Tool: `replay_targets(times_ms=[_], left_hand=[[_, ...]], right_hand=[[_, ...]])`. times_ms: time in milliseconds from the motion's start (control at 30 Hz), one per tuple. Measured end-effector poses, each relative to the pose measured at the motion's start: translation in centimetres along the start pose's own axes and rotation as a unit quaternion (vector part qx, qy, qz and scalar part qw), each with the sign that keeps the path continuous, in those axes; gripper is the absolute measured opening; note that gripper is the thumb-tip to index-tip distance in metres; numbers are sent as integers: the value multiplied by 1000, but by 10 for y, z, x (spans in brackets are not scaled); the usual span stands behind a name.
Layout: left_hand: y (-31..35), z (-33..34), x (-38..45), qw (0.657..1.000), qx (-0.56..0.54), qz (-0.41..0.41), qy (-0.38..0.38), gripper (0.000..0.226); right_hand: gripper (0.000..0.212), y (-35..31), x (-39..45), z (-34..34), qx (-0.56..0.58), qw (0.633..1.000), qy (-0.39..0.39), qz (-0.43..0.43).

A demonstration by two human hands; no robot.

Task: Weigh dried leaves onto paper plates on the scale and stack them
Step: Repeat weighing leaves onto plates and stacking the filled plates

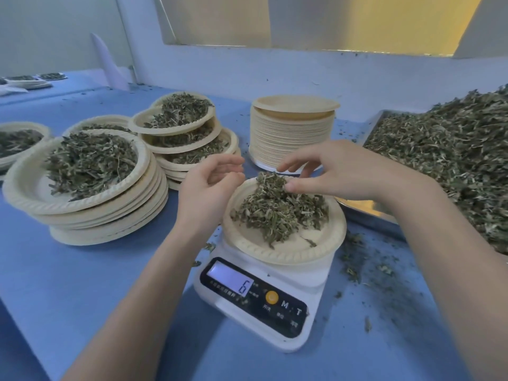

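- Right hand (pixel 327 171) has its grip on a tuft of the dried leaves (pixel 280 210), thumb and fingers pinching at the top of the heap on the far side of the plate.
- Left hand (pixel 211 185) hovers just beside the plate's left rim, fingers loosely curled, grip released — it holds nothing.
- Those leaves lie piled on a paper plate (pixel 275 251), which sits on a white scale (pixel 277 325) near the middle of the blue desk (pixel 82 284).
- On the scale's lit display (pixel 231 279) the digit shown reads 6.
- Left of the scale stands a stack of filled plates (pixel 90 193), its top plate heaped with leaves; behind it a second, untidy stack (pixel 184 133) leans with plates askew.
- Another filled plate (pixel 19 144) shows at the far left edge.
- Behind the scale rises a tall pile of unused plates (pixel 291 133), neat and close-packed.
- At the right, a metal tray (pixel 373 207) holds a large mound of loose leaves (pixel 445 160) — scraps and crumbs (pixel 357 265) are scattered over the desk between tray and scale.
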State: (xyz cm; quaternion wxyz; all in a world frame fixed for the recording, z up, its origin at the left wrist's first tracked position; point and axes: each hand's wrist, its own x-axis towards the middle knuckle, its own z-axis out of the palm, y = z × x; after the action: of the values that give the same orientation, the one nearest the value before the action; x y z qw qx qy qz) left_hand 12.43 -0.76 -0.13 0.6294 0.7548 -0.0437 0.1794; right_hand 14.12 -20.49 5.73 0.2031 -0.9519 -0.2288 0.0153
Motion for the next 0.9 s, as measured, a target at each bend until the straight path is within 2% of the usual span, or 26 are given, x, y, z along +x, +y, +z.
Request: replay_targets(times_ms=[200,367,433,500,567,633,700,767,833,900], left_hand=[[-4,-2,2,1000,4,-9,-13,22],[-6,-4,4,1000,1,-22,-11,21],[-7,-4,4,1000,2,-25,-17,21],[-8,-3,3,999,17,-24,-27,27],[-10,0,2,998,39,-26,-40,36],[-11,2,2,997,42,-30,-49,39],[-12,4,3,997,36,-34,-52,38],[-13,4,3,998,32,-35,-49,38],[-13,4,3,998,25,-35,-46,39],[-13,3,3,998,20,-35,-42,40]], right_hand=[[30,0,4,9,-17,999,49,-10],[29,5,4,8,-24,999,29,4],[29,19,2,-2,-52,995,71,52],[30,43,1,-11,-126,977,100,138],[31,70,-2,-14,-188,955,47,226],[41,90,-5,-6,-188,942,-40,275],[57,105,-5,3,-146,945,-71,284],[68,117,0,9,-122,954,-36,270],[75,130,5,13,-150,947,25,282],[74,137,9,17,-184,933,18,308]])
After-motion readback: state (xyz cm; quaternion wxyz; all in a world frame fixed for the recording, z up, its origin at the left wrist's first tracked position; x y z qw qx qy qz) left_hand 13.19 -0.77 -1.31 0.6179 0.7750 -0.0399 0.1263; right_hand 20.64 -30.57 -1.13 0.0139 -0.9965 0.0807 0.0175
